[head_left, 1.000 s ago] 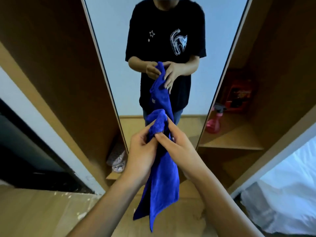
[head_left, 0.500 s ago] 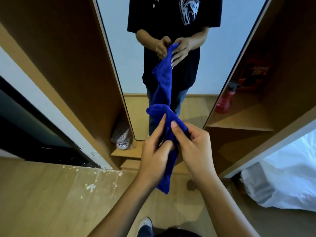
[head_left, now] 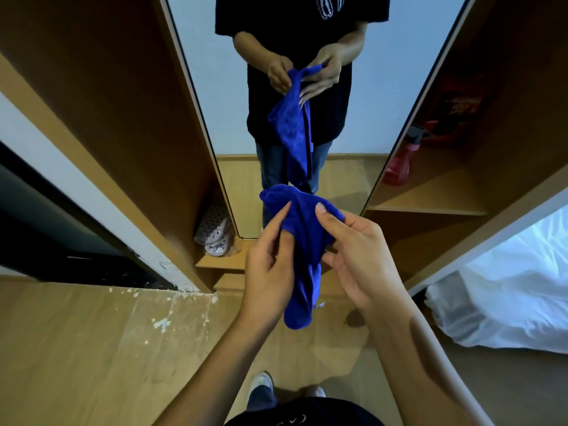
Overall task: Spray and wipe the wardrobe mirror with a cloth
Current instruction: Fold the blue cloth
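Your left hand (head_left: 270,272) and right hand (head_left: 359,256) each pinch the blue cloth (head_left: 302,250), now spread wider than a moment ago, in front of the mirror (head_left: 233,118). Your view has tipped downward. No writing is readable.
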A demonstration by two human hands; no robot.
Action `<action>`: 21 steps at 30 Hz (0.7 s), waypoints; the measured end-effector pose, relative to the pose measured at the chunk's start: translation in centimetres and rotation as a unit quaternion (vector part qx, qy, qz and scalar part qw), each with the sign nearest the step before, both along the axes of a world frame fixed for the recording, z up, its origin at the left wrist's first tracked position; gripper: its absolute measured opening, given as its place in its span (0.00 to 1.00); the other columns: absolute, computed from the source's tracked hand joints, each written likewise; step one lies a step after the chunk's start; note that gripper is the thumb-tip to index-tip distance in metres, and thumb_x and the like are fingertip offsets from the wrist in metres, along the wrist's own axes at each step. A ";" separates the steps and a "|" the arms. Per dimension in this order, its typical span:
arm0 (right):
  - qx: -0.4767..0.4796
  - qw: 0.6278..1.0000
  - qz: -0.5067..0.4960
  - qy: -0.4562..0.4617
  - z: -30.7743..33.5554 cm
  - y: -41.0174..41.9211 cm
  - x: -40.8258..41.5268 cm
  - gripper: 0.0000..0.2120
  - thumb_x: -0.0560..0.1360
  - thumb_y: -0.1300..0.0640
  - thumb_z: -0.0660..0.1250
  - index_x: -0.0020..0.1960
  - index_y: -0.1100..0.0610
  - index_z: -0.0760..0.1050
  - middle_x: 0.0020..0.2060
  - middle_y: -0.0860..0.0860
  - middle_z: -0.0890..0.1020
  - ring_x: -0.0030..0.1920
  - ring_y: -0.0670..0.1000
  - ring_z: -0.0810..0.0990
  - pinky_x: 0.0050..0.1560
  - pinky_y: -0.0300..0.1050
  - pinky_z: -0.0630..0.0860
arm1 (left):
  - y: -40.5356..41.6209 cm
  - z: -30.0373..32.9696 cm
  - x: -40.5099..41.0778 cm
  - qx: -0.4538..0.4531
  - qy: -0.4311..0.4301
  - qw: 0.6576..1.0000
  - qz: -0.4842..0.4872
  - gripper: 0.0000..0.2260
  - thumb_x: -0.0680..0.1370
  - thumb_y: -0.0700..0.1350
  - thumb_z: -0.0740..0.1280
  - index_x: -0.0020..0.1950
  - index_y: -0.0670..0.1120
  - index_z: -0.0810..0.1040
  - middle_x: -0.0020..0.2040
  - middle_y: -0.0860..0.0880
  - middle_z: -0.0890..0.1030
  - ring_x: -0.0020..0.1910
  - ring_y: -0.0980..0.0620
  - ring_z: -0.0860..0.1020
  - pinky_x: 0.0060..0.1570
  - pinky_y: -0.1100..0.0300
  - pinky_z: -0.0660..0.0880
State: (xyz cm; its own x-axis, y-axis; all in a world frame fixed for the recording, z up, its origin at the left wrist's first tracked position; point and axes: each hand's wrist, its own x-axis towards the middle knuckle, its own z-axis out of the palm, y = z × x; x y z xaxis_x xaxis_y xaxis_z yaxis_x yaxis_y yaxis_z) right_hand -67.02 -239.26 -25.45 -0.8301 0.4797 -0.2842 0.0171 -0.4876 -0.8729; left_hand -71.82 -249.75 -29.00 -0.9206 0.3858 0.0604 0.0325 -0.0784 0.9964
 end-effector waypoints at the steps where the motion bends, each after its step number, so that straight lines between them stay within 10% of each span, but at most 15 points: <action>1: 0.011 1.000 -0.007 -0.001 -0.1 0.0 0.1 0.12 0.79 0.59 0.65 0.54 0.67 0.80 0.51 0.67 0.82 0.52 0.61 0.84 0.49 0.55 0.82 | -0.1 0.0 0.0 0.005 0.000 1.000 0.002 0.16 0.83 0.39 0.57 0.67 0.51 0.75 0.55 0.57 0.82 0.56 0.55 0.80 0.57 0.48 0.77; 4: 0.097 0.995 -0.033 -0.006 -0.5 0.2 0.1 0.09 0.78 0.58 0.67 0.50 0.64 0.82 0.48 0.68 0.82 0.53 0.69 0.80 0.53 0.71 0.76 | -0.5 0.0 -0.3 0.039 -0.023 0.999 0.008 0.13 0.83 0.40 0.57 0.61 0.50 0.79 0.55 0.52 0.82 0.56 0.53 0.79 0.53 0.49 0.76; 10: 0.219 0.976 -0.015 -0.011 -0.3 1.3 -0.1 0.04 0.71 0.60 0.75 0.44 0.58 0.82 0.39 0.57 0.85 0.43 0.57 0.85 0.44 0.54 0.80 | -1.7 0.3 -2.1 0.041 -0.022 0.999 0.028 0.12 0.83 0.40 0.56 0.59 0.47 0.79 0.52 0.49 0.82 0.50 0.53 0.79 0.47 0.52 0.73; 15: 0.273 0.962 -0.008 -0.030 -0.2 1.3 -1.1 0.11 0.66 0.59 0.79 0.43 0.58 0.79 0.39 0.56 0.85 0.45 0.60 0.84 0.49 0.62 0.81 | -1.7 1.0 -2.7 0.001 0.049 0.998 0.027 0.16 0.82 0.36 0.57 0.57 0.55 0.76 0.38 0.46 0.75 0.34 0.52 0.71 0.35 0.52 0.69; 21: 0.175 0.980 0.091 -0.038 1.6 0.9 -1.0 0.09 0.74 0.59 0.71 0.52 0.62 0.81 0.44 0.58 0.86 0.50 0.57 0.85 0.58 0.62 0.78 | -1.1 1.3 -2.7 -0.026 -0.003 0.999 0.022 0.12 0.76 0.43 0.60 0.44 0.50 0.83 0.45 0.49 0.83 0.46 0.49 0.80 0.52 0.39 0.77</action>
